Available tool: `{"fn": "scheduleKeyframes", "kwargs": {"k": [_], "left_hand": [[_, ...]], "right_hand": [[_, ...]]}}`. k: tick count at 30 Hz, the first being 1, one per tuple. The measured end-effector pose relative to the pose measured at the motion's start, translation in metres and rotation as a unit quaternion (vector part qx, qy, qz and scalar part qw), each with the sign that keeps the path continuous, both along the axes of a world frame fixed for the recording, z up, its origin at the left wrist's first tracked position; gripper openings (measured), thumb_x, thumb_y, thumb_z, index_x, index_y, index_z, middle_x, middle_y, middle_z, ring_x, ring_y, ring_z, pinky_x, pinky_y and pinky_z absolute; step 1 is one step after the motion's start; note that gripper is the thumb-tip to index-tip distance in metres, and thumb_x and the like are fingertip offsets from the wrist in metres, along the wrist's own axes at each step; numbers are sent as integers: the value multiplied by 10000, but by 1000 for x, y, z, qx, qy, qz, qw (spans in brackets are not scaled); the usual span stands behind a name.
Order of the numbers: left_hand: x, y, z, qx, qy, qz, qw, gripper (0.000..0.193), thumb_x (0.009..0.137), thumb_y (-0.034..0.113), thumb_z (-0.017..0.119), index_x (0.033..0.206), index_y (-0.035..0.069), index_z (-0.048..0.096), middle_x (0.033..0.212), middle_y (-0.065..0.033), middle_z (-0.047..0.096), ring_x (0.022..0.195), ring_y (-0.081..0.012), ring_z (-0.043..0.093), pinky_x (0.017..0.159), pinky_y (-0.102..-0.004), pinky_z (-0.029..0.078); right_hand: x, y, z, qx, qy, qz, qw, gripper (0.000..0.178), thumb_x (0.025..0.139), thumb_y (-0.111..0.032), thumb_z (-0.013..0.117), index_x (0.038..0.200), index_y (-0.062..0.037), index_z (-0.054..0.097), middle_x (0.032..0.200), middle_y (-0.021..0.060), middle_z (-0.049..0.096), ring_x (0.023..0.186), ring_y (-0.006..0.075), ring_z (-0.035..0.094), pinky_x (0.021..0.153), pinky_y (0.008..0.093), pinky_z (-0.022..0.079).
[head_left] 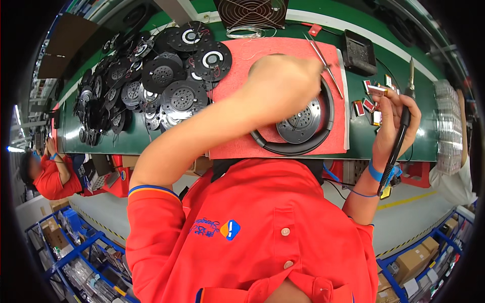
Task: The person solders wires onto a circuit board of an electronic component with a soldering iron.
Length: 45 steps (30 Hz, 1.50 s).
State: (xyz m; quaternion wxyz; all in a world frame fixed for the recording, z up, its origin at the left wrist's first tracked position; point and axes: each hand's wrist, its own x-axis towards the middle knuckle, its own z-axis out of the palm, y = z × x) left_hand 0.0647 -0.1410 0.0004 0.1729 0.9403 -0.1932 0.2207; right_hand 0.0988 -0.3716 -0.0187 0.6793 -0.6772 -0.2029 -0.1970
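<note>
Okay, my right hand (396, 121) pinches a small silver-red pack (377, 91) and holds the soldering iron (405, 113); my left hand (288, 81) blurs over the black headphone (299, 123) on the pink mat (233, 144), grip unclear. Pack looks light, probably puncture-prone: take edges. Iron: handle only.

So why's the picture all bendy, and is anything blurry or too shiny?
In the head view, the fisheye lens curves the far edge of the green table and leaves black corners; also in the head view, the left hand looks smeared, maybe from moving, the right hand looks clearer, and glare whitens part of a shiny black disc.
</note>
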Motion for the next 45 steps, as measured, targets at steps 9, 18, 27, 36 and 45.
{"fn": "scheduleKeyframes", "kwargs": {"k": [9, 18, 27, 36, 45], "left_hand": [[-43, 50, 26, -186, -18, 89, 978, 366, 737, 139, 699, 1064, 18, 585, 1019, -152, 613, 941, -328, 577, 806, -390, 469], [-69, 22, -2, -288, 26, 3, 957, 169, 736, -13, 679, 902, -1, 652, 832, -82, 638, 694, -160, 614, 592, -251, 489], [-65, 20, -13, -357, 114, 40, 926, 80, 763, -2, 632, 840, 13, 648, 768, -77, 605, 671, -189, 589, 579, -284, 459], [-57, 19, -8, -628, 162, 47, 759, 106, 847, 23, 612, 945, -10, 636, 829, -21, 619, 712, -62, 567, 622, -200, 460], [-61, 21, -7, -559, 205, -13, 804, 56, 822, 10, 618, 840, -33, 650, 796, -33, 560, 640, -76, 559, 561, -207, 440]], "right_hand": [[-14, 52, 7, -46, 0, 192, 980, 335, 818, 166, 534, 1088, -13, 447, 959, 178, 637, 843, 232, 650, 741, 302, 533], [-32, 82, 12, -200, -109, 195, 954, 339, 719, 112, 692, 1004, -25, 571, 876, 68, 640, 733, 119, 621, 645, 235, 494], [-24, 85, 7, -195, -49, 227, 953, 317, 744, 123, 656, 992, -33, 535, 870, 75, 621, 769, 124, 609, 678, 225, 481], [-34, 83, 6, -193, -16, 260, 946, 426, 705, 45, 731, 1043, -32, 483, 926, 105, 626, 816, 140, 591, 752, 250, 459], [-31, 84, 5, -122, 9, 249, 961, 362, 766, 141, 632, 1039, -27, 464, 849, 88, 577, 741, 120, 581, 674, 232, 468]]}}
